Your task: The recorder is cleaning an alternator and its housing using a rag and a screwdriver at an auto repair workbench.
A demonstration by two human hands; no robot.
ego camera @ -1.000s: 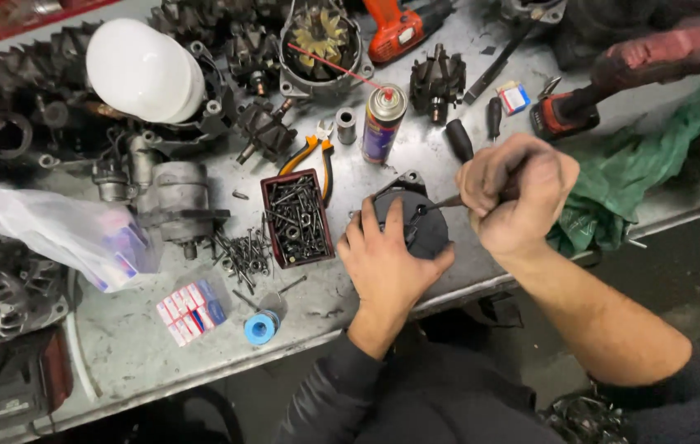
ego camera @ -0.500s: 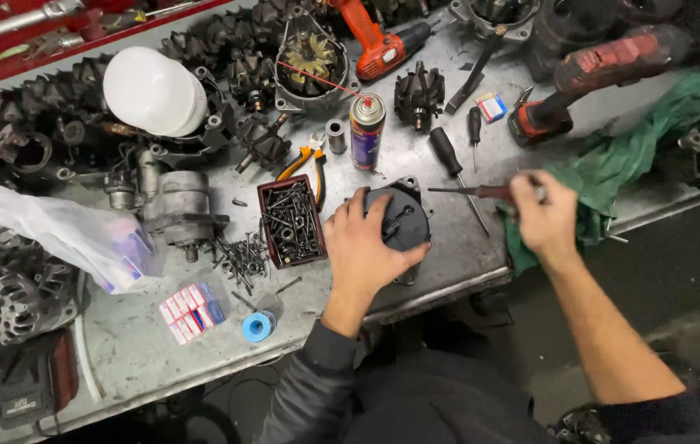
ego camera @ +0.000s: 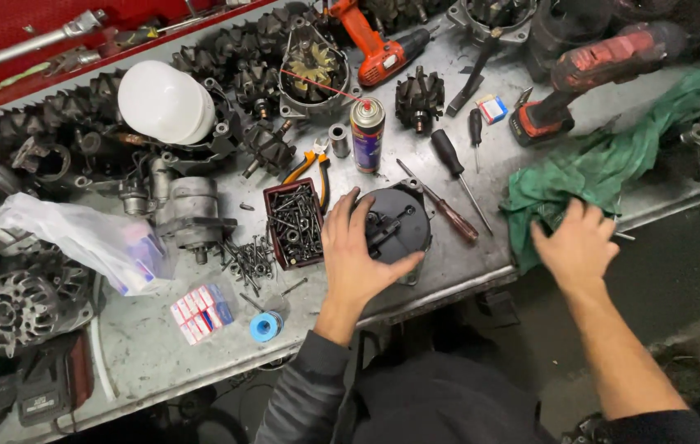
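At the near edge of the metal workbench (ego camera: pixel 449 271), the left hand (ego camera: pixel 358 255) lay spread over a round black housing (ego camera: pixel 399 222), fingers splayed across its left side and thumb hooked along its lower rim, gripping it loosely rather than clenched. The right hand (ego camera: pixel 576 242), well apart from the left, rested open and flat on a crumpled green rag (ego camera: pixel 605 164) that draped over the bench's right edge; it held nothing.

Near the bench's front, left of the forearm, lay a small blue spool (ego camera: pixel 265 327) and a pack of red-and-white striped boxes (ego camera: pixel 200 312). Just beside the left hand's fingertips stood a dark red tray of screws (ego camera: pixel 292 222), with loose black screws (ego camera: pixel 247 259) scattered to its left. A brown-handled screwdriver (ego camera: pixel 445 207) lay just right of the housing, and a black-handled screwdriver (ego camera: pixel 457 168) beyond it.

Farther back stood an upright spray can (ego camera: pixel 367 136), with orange-handled pliers (ego camera: pixel 313 168) to its left. A grey motor casting (ego camera: pixel 190 214) and a clear plastic bag (ego camera: pixel 87 238) occupied the left middle.

At the far side were a white dome-shaped cover (ego camera: pixel 162 103), a red drill (ego camera: pixel 375 45), a second red-and-black power tool (ego camera: pixel 597 74), and rows of dark rotors (ego camera: pixel 418 99).
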